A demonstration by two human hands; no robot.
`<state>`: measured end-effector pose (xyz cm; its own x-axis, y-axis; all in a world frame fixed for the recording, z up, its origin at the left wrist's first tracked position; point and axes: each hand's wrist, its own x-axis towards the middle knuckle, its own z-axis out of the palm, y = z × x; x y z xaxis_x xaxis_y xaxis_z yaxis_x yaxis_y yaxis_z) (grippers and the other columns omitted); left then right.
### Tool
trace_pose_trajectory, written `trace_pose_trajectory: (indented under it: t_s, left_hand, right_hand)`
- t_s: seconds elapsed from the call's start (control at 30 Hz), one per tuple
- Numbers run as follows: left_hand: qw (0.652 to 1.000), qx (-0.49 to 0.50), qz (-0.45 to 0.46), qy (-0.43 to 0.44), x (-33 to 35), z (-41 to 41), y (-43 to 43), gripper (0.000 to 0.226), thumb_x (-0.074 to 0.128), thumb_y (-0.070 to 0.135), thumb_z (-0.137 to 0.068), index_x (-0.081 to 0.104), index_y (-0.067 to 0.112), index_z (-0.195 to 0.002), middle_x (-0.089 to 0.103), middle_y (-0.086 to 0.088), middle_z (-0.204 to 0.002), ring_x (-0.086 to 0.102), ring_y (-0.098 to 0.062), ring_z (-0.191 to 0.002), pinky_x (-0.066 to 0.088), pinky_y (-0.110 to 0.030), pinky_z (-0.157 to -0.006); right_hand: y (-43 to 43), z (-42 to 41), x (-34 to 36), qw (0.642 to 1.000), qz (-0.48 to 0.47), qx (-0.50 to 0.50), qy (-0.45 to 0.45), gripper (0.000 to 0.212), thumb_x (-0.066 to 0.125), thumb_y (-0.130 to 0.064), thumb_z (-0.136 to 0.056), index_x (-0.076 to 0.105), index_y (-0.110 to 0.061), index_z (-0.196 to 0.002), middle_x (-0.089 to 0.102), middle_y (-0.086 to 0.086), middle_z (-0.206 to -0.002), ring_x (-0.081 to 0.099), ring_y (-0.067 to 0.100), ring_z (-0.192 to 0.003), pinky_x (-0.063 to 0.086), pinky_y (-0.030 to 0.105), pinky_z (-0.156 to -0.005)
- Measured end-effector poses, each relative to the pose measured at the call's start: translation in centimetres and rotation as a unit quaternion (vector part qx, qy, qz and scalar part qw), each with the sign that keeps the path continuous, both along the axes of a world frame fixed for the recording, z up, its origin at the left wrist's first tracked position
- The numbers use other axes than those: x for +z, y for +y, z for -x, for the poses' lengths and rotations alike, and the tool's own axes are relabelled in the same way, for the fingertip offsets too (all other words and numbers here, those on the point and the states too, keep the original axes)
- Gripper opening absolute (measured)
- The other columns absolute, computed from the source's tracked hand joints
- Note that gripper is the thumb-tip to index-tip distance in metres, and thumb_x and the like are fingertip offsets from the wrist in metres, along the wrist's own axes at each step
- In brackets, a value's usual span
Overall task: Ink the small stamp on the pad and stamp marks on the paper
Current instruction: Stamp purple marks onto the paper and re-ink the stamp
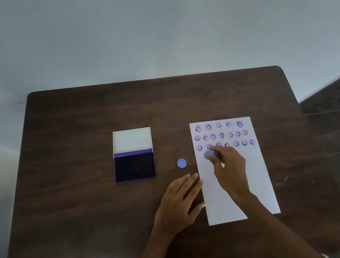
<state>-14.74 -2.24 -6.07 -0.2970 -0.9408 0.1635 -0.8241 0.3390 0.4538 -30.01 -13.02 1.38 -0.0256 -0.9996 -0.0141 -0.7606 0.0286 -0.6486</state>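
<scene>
On the dark wooden tabletop (83,209), the ink pad (134,167) lies farthest left with its white lid (132,141) flipped open behind it, and a small blue round cap (181,163) sits between the pad and the paper (259,181). The left hand (179,203) lies flat and spread with nothing in it, fingertips touching the paper's left edge. To its right, the right hand (230,169) pinches the small stamp (210,154) just below three rows of purple smiley marks (221,135); the stamp seems pressed to the sheet, though blur makes contact uncertain.
</scene>
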Motion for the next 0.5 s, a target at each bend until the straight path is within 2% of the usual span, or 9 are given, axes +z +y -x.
trace_pose_trajectory:
  t_s: [0.07,0.17,0.33,0.5]
  left_hand:
    - [0.999,-0.017,-0.026,-0.029,0.0,-0.1,-0.1,0.059,0.051,0.057,-0.096,0.048,0.026,-0.146,0.044,0.002,-0.154,0.038,-0.019,-0.144,0.028,-0.038,-0.118]
    - [0.998,-0.023,-0.042,-0.044,-0.1,0.0,-0.2,0.057,0.046,0.061,-0.096,0.051,0.029,-0.143,0.044,0.003,-0.155,0.038,-0.020,-0.144,0.028,-0.041,-0.117]
    - [0.998,-0.019,-0.046,-0.040,0.0,-0.1,-0.2,0.055,0.047,0.062,-0.095,0.054,0.031,-0.140,0.045,0.004,-0.154,0.039,-0.020,-0.143,0.029,-0.040,-0.117]
    - [0.998,-0.020,-0.056,-0.038,0.2,-0.1,-0.3,0.055,0.048,0.062,-0.095,0.054,0.031,-0.140,0.046,0.004,-0.153,0.039,-0.020,-0.142,0.028,-0.041,-0.116]
  right_hand:
    - [-0.3,-0.1,-0.6,0.999,-0.005,0.033,0.022,0.026,0.075,-0.012,-0.080,0.067,-0.003,-0.104,0.071,0.011,-0.098,0.057,0.010,-0.084,0.034,0.004,-0.075]
    - [-0.5,-0.4,-1.2,0.998,-0.013,0.057,0.036,0.026,0.073,-0.007,-0.081,0.065,-0.001,-0.105,0.069,0.016,-0.100,0.061,0.019,-0.086,0.035,0.006,-0.075]
    - [-0.6,-1.0,-1.8,0.997,-0.035,0.056,0.041,0.026,0.073,-0.007,-0.081,0.065,0.001,-0.105,0.068,0.018,-0.102,0.064,0.027,-0.090,0.043,0.021,-0.079]
    - [-0.5,-1.5,-2.3,0.996,-0.050,0.057,0.054,0.026,0.071,-0.006,-0.083,0.064,0.001,-0.107,0.067,0.018,-0.106,0.063,0.028,-0.095,0.041,0.019,-0.079]
